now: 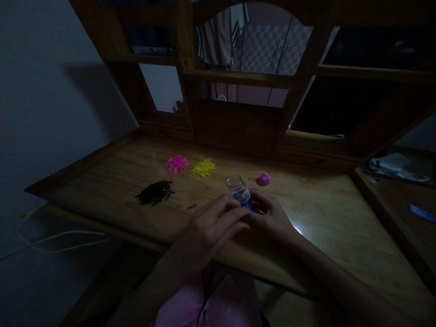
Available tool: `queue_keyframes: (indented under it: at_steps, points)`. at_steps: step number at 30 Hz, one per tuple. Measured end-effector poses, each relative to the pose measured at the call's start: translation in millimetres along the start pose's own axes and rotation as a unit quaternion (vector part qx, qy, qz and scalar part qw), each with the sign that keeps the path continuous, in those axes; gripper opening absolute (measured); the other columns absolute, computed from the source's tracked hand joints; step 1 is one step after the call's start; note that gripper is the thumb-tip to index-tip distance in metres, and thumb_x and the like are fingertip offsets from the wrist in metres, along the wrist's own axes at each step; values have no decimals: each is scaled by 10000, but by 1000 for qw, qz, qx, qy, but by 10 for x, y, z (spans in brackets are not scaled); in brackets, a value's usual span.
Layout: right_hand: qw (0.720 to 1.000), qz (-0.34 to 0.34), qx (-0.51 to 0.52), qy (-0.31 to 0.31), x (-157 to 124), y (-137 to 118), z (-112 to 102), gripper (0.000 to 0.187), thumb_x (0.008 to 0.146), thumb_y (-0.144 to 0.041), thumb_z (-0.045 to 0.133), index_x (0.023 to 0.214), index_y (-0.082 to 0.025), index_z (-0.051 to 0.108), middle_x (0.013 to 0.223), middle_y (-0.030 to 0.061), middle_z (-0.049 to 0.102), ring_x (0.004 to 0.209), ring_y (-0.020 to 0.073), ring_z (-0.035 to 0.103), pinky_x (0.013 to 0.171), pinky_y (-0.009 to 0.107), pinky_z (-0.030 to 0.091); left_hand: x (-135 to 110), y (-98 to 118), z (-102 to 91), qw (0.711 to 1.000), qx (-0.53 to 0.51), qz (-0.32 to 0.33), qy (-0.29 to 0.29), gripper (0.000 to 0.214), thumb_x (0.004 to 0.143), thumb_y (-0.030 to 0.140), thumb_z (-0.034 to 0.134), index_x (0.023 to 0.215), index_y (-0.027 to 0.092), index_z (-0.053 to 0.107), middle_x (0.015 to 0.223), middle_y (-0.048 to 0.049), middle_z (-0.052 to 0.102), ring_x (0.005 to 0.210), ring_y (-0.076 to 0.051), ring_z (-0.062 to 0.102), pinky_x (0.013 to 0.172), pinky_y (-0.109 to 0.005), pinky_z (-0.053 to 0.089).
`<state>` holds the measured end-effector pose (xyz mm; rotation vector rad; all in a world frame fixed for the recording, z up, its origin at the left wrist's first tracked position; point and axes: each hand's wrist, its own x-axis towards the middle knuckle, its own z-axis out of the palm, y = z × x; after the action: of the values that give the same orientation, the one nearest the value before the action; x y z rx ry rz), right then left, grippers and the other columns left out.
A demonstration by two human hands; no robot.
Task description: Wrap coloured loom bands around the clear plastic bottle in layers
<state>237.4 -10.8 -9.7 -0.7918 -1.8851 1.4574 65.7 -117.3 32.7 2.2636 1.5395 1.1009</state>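
A small clear jar [239, 189] with a pale patterned label tilts towards the left, its mouth uncovered. My right hand [269, 213] is closed around its lower end, where thin blue pieces [250, 208] show between the fingers. Whether the blue pieces lie inside the jar or against it, I cannot tell. From the left, my left hand [218, 222] reaches in, fingers bent and close together, with the tips by the blue pieces. What those fingertips pinch, if anything, is hidden. A single small blue piece [191, 206] lies on the table to the left of my left hand.
On the wooden table [316, 200] lie heaps of thin pink strands [176, 164], yellow strands [204, 168] and black strands [155, 192]. A round pink-purple item [264, 178] with a loop sits behind the jar. Wooden shelving [238, 79] rises at the back. A white cable [64, 234] hangs at left.
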Motion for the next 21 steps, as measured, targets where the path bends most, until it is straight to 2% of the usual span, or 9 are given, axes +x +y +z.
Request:
queue_keyframes:
  at_steps: [1,3,5,8,12,15,18,21]
  points:
    - [1000,1,-3,2,-1,9,3,384,787,-294,693,1156,-210,631,1118,51,680,994,224,637,888,375,503,-28,-2,68,999,-4,-5,-35,269,961,229,519,1216,246,605,1114,-48,628,1017,-165,632,911,-287,535]
    - [1000,2,-17,5,-2,22,8,378,782,-305,696,1143,-214,634,1110,50,682,991,226,637,870,365,508,-62,-24,177,998,-6,-9,-59,295,978,194,469,1248,232,579,1121,-63,625,1046,-179,623,930,-302,529]
    - [1000,-1,-27,3,-2,21,13,372,784,-316,695,1138,-218,636,1103,49,680,983,223,636,854,353,510,-78,-63,224,999,-11,-5,-49,308,989,146,411,1231,221,584,1104,-66,628,1056,-174,613,943,-302,519]
    - [1000,2,-29,1,-2,-7,11,372,786,-335,702,1133,-220,634,1082,46,679,967,216,635,844,346,508,-102,-144,153,999,-23,-19,-24,288,991,145,396,1158,217,620,1071,-58,630,1032,-159,610,941,-292,514]
    - [998,22,-49,12,-5,-54,1,418,758,-399,742,1122,-219,642,1065,43,678,965,221,629,831,344,502,-196,-346,-95,992,-16,-122,9,205,964,221,461,981,229,665,1053,-52,629,1027,-177,614,934,-311,528]
    - [998,25,-53,9,-2,-53,0,428,767,-429,734,1129,-218,643,1053,45,677,952,219,627,827,344,497,-310,-558,-212,986,11,-164,8,112,883,277,576,861,244,680,977,-48,646,995,-216,617,895,-346,543]
    - [999,29,-42,-1,5,-31,4,437,765,-424,736,1140,-222,637,1045,46,677,943,218,630,829,352,500,-394,-698,-168,975,37,-217,-4,128,842,311,618,758,226,664,879,-32,633,910,-214,625,851,-355,543]
    - [999,27,-35,2,11,-19,2,403,762,-399,736,1113,-222,646,1071,52,675,950,223,633,833,364,504,-411,-709,-37,965,47,-259,-26,136,822,307,637,733,207,656,936,-38,625,922,-212,627,868,-359,525]
